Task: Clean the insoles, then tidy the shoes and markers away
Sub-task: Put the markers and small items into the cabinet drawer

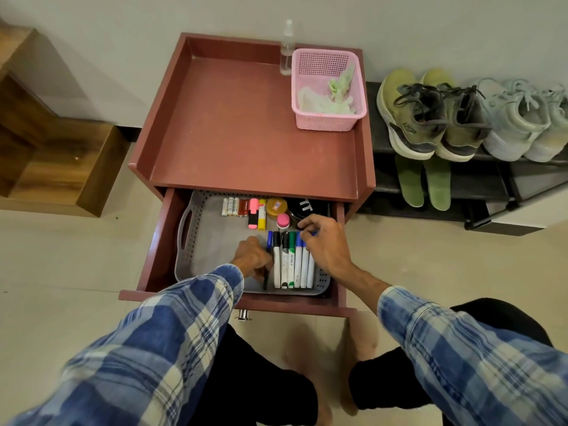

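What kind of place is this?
Likely a home entryway or hallway: a low black shoe rack holding olive-green sneakers and pale grey sneakers, beside a reddish-brown wooden cabinet whose open drawer stores whiteboard markers.

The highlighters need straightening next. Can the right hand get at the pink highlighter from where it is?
Probably yes. The pink highlighter lies uncovered in the grey perforated plastic tray, near the right hand; nothing covers it from above.

Tray (196,241) left half bare; markers (292,262) crowd right.
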